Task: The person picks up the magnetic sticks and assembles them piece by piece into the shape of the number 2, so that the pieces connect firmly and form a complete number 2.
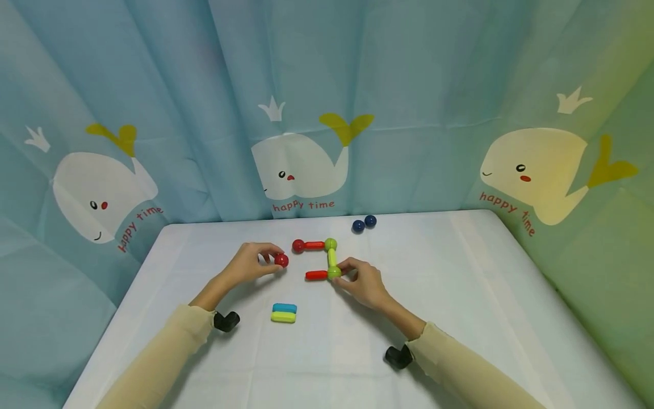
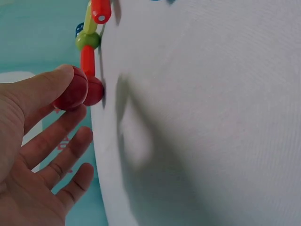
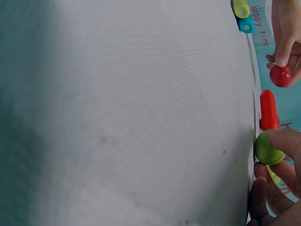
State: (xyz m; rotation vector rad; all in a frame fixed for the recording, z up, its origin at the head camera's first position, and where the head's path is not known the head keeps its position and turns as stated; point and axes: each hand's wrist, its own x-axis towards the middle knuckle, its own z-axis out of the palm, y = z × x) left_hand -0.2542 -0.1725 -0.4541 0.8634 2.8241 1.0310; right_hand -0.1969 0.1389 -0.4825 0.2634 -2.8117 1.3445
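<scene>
Curtained-off recording booth by the look of it, can't tell if home or lab: light-blue curtain with whale prints and red "happy time" lettering round a white worktop, plus black wrist cameras

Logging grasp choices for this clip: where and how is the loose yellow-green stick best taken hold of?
Probably by its two short ends, coming from above. The loose yellow-green stick lies flat, and the blue stick lies close along its far long side, leaving little room for a pinch across the width; both ends look free.
</scene>
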